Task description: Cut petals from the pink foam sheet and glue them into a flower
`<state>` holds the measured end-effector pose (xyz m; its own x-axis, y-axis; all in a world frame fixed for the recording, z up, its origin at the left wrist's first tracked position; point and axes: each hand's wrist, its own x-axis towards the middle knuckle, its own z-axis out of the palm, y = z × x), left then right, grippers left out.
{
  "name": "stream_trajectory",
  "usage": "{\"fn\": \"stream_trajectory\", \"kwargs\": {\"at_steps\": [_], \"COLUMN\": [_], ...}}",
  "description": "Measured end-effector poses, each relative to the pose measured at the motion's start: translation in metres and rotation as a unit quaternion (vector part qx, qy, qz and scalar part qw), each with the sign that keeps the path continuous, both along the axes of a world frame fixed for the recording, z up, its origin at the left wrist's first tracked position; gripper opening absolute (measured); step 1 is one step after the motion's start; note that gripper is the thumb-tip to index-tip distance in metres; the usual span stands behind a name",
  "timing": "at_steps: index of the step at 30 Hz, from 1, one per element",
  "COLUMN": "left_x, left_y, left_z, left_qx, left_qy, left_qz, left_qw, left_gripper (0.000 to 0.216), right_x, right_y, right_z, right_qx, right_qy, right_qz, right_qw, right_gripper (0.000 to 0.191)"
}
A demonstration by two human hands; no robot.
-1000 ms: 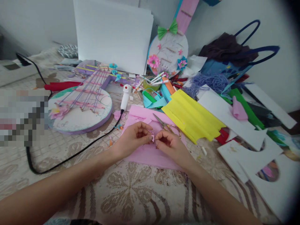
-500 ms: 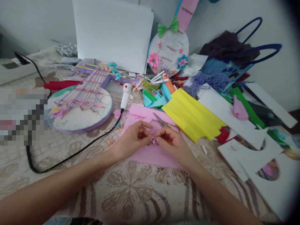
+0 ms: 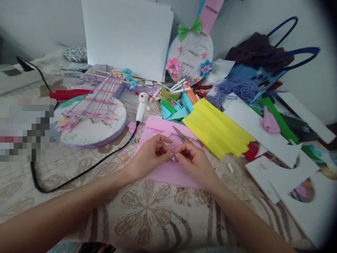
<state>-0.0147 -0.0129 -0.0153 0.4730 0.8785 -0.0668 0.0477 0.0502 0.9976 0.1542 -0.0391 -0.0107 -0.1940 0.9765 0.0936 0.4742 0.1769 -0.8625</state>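
Note:
Between the fingertips of both hands is a small piece of pink crepe paper [image 3: 173,157], partly hidden by the fingers. My left hand [image 3: 152,154] pinches it from the left, thumb against index finger. From the right, my right hand [image 3: 194,159] pinches the same piece, its fingertips almost meeting the left ones. Both hands are just over a larger sheet of pink crepe paper [image 3: 168,175] on the table. Behind the right fingers lies a pair of scissors [image 3: 181,133], its handles partly covered by the hand.
A paper-and-string banjo model [image 3: 92,123] lies left; a white glue gun [image 3: 142,107] trails its black cord across the cloth. Yellow crepe paper [image 3: 218,128] and white board offcuts [image 3: 265,175] lie right. A second decorated instrument [image 3: 191,52] leans at the back beside white boards [image 3: 126,38].
The view has shifted very slightly. Both hands stay in nearly the same place, pinching the small pink piece with only tiny finger movement.

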Motion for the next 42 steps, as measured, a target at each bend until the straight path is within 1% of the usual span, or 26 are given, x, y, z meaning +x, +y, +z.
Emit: {"fn": "stream_trajectory", "kwargs": {"at_steps": [4, 9, 13, 18, 24, 29, 32, 38, 42], "left_x": [0.0006, -0.0003, -0.0009, -0.0017, -0.0018, -0.0017, -0.0016, -0.0015, -0.0015], "left_y": [0.0020, 0.0025, 0.0028, 0.0037, 0.0040, 0.0030, 0.0030, 0.0039, 0.0032], "left_z": [0.0009, 0.0006, -0.0002, -0.0021, -0.0016, 0.0016, 0.0018, -0.0028, -0.0041], "left_qx": [-0.048, -0.113, -0.141, -0.169, -0.168, -0.155, -0.149, -0.166, -0.165], "left_qy": [-0.038, -0.005, -0.024, -0.038, -0.033, -0.019, -0.015, -0.045, -0.074], "left_qz": [-0.002, -0.028, -0.035, -0.044, -0.043, -0.042, -0.042, -0.034, -0.031], "left_qw": [0.998, 0.993, 0.989, 0.984, 0.984, 0.987, 0.988, 0.984, 0.983], "left_gripper": [0.027, 0.013, 0.013, 0.015, 0.013, 0.011, 0.011, 0.013, 0.013], "right_x": [0.0012, 0.0008, -0.0003, -0.0012, -0.0012, -0.0010, -0.0015, -0.0017, -0.0017], "right_y": [0.0004, 0.0009, 0.0013, 0.0004, 0.0003, 0.0011, 0.0010, 0.0016, 0.0025], "right_z": [-0.0014, -0.0011, 0.0001, -0.0008, 0.0006, -0.0002, 0.0000, -0.0009, -0.0034], "right_qx": [-0.004, -0.008, -0.020, -0.046, -0.079, -0.061, -0.056, -0.047, -0.048], "right_qy": [0.026, 0.046, 0.061, 0.103, 0.136, 0.112, 0.105, 0.104, 0.114], "right_qz": [-0.019, -0.030, -0.031, -0.022, -0.006, -0.004, -0.005, -0.016, -0.014], "right_qw": [0.999, 0.998, 0.997, 0.993, 0.988, 0.992, 0.993, 0.993, 0.992], "right_gripper": [0.003, 0.002, 0.003, 0.003, 0.005, 0.002, 0.004, 0.005, 0.005]}}
